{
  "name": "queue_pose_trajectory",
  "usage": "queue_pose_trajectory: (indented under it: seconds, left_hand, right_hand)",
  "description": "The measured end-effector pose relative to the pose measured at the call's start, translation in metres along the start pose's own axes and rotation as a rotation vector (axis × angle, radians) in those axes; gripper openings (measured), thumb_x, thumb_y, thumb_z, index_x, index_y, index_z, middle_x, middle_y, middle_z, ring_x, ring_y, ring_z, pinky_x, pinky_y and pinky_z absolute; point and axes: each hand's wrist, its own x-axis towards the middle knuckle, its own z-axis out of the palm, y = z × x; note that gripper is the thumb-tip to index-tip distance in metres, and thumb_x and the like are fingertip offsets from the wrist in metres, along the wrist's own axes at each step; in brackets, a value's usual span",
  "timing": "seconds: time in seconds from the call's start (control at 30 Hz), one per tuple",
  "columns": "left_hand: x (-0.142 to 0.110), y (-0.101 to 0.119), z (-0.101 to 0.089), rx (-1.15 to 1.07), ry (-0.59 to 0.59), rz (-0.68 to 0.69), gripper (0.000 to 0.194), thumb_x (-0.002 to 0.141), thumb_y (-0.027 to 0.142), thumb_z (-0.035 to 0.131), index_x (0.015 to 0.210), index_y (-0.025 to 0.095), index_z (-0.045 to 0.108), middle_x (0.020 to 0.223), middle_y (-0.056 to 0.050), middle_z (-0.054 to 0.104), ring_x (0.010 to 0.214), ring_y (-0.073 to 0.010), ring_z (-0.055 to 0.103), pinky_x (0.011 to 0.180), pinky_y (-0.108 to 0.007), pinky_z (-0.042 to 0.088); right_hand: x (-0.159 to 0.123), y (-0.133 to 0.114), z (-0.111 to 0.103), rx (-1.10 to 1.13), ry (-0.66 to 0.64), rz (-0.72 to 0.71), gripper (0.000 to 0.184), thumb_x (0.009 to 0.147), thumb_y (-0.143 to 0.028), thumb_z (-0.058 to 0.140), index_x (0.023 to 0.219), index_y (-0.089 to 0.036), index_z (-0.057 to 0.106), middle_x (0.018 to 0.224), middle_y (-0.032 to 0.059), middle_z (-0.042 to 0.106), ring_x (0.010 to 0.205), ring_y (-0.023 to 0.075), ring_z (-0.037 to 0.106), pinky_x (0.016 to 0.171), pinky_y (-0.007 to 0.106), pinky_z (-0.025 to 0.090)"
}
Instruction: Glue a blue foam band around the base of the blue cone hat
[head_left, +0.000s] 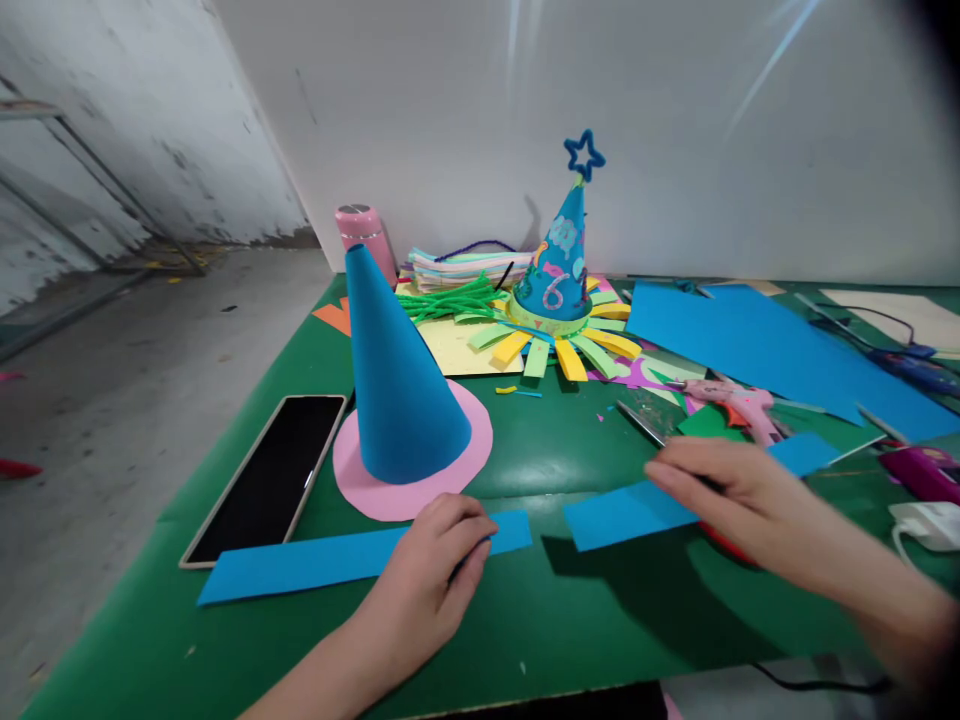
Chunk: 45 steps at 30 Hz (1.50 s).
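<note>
My left hand (442, 555) is closed over a long blue paper strip (307, 562), its fingers near the strip's right end. The strip's left end overlaps a phone (266, 480). To the right, my right hand (731, 495) is closed around a second blue paper strip (626, 515), which casts a shadow on the table. By that hand are a pointed metal blade (641, 424) and a red piece (726, 543); they look like parts of scissors, mostly hidden. Beyond my left hand, a plain blue paper cone (397, 390) stands upright on a pink paper disc (480, 430).
A decorated blue party hat (559, 265) with a star stands at the back. Green pipe cleaners (457, 300) and a pink bottle (365, 240) are behind the cone. A pink glue gun (731, 400), blue sheets (750, 345) and a white plug (926, 525) lie right on the green table (247, 650).
</note>
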Motion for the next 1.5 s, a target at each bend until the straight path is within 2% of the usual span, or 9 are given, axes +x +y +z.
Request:
queue_pose_trajectory:
  seconds: [0.07, 0.13, 0.23, 0.8, 1.0, 1.23, 1.5]
  left_hand:
    - [-0.002, -0.001, 0.002, 0.026, -0.017, 0.008, 0.021, 0.085, 0.012, 0.038, 0.095, 0.017, 0.055, 0.094, -0.008, 0.052, 0.087, -0.0175, 0.049, 0.075, -0.032, 0.044]
    - [-0.004, -0.002, 0.004, 0.059, -0.031, 0.023, 0.021, 0.084, 0.011, 0.038, 0.093, 0.018, 0.056, 0.093, -0.007, 0.052, 0.087, -0.0180, 0.049, 0.075, -0.033, 0.043]
    - [-0.005, -0.003, 0.006, 0.119, -0.029, 0.048, 0.020, 0.084, 0.011, 0.039, 0.094, 0.018, 0.055, 0.093, -0.008, 0.053, 0.087, -0.0191, 0.048, 0.075, -0.034, 0.042]
    - [-0.003, -0.003, 0.009, 0.304, -0.108, 0.110, 0.027, 0.085, 0.012, 0.037, 0.105, 0.018, 0.053, 0.095, -0.009, 0.051, 0.090, -0.0217, 0.043, 0.076, -0.039, 0.039]
    - [-0.002, -0.002, 0.009, 0.339, -0.138, 0.114, 0.027, 0.084, 0.012, 0.037, 0.105, 0.017, 0.053, 0.095, -0.010, 0.050, 0.089, -0.0230, 0.043, 0.073, -0.040, 0.040]
    - [0.000, 0.000, 0.008, 0.358, -0.163, 0.103, 0.028, 0.083, 0.011, 0.038, 0.103, 0.018, 0.055, 0.097, -0.011, 0.048, 0.091, -0.0239, 0.042, 0.075, -0.041, 0.040]
    - [0.001, -0.001, 0.008, 0.355, -0.154, 0.110, 0.027, 0.083, 0.012, 0.037, 0.104, 0.018, 0.054, 0.096, -0.010, 0.048, 0.091, -0.0234, 0.042, 0.075, -0.041, 0.040]
  right_hand:
    - [0.006, 0.008, 0.033, 0.141, -0.079, 0.059, 0.030, 0.087, -0.034, 0.039, 0.061, -0.020, 0.040, 0.060, -0.0033, 0.038, 0.054, 0.0111, 0.039, 0.050, 0.023, 0.031]
    - [0.010, 0.015, 0.057, 0.230, -0.091, 0.096, 0.032, 0.089, -0.035, 0.035, 0.061, -0.020, 0.038, 0.060, -0.0035, 0.036, 0.056, 0.0112, 0.038, 0.051, 0.023, 0.031]
    - [0.009, 0.021, 0.074, 0.277, -0.040, 0.116, 0.033, 0.089, -0.037, 0.032, 0.061, -0.020, 0.036, 0.061, -0.0035, 0.033, 0.057, 0.0114, 0.037, 0.052, 0.023, 0.031]
    - [0.010, 0.021, 0.080, 0.283, -0.046, 0.123, 0.036, 0.089, -0.038, 0.034, 0.057, -0.020, 0.028, 0.057, -0.0046, 0.027, 0.053, 0.0117, 0.032, 0.053, 0.027, 0.022]
    - [0.013, 0.023, 0.076, 0.386, -0.085, 0.182, 0.037, 0.088, -0.041, 0.033, 0.058, -0.021, 0.026, 0.058, -0.0048, 0.023, 0.053, 0.0106, 0.027, 0.049, 0.025, 0.023]
    - [0.014, 0.024, 0.071, 0.501, -0.106, 0.242, 0.036, 0.087, -0.043, 0.035, 0.059, -0.020, 0.030, 0.059, -0.0043, 0.024, 0.054, 0.0102, 0.025, 0.048, 0.024, 0.024]
    - [0.013, 0.018, 0.078, 0.387, -0.084, 0.201, 0.037, 0.087, -0.041, 0.035, 0.057, -0.021, 0.027, 0.058, -0.0045, 0.024, 0.053, 0.0107, 0.027, 0.048, 0.024, 0.024]
